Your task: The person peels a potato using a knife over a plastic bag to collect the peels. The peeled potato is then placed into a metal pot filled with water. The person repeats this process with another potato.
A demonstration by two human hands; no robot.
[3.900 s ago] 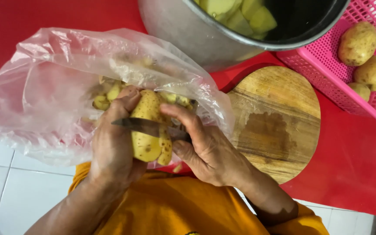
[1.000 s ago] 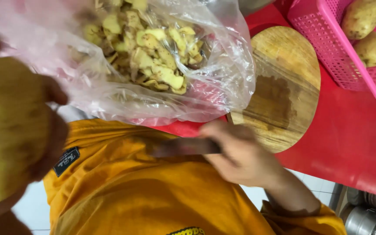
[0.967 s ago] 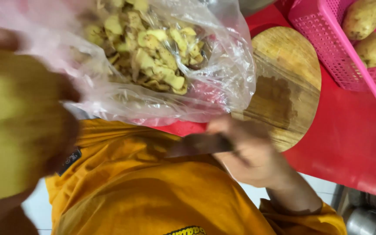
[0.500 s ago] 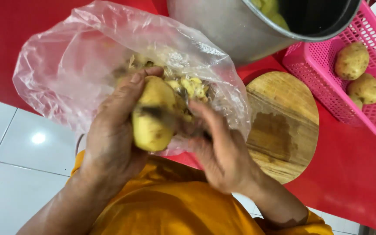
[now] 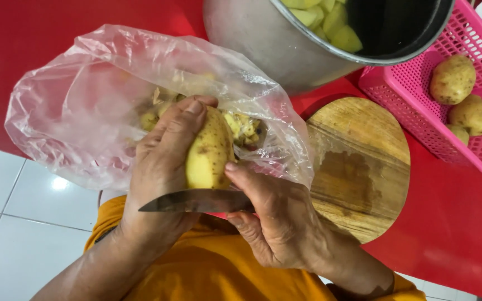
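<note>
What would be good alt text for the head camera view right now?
A person's left hand holds a half-peeled potato over a clear plastic bag of peelings while the right hand sets a knife against it. Beside them: round wooden board, steel pot, pink basket.

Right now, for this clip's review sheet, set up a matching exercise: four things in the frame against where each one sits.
Things:
1. knife
2. wooden cutting board
3. unpeeled potatoes
4. cut potato pieces

Places:
A. in the pink basket
B. in the metal pot
C. in the right hand, blade at the lower end of the potato that the left hand holds
D. flat on the red table, beside the clear plastic bag

Pairs: 1-C, 2-D, 3-A, 4-B
</note>
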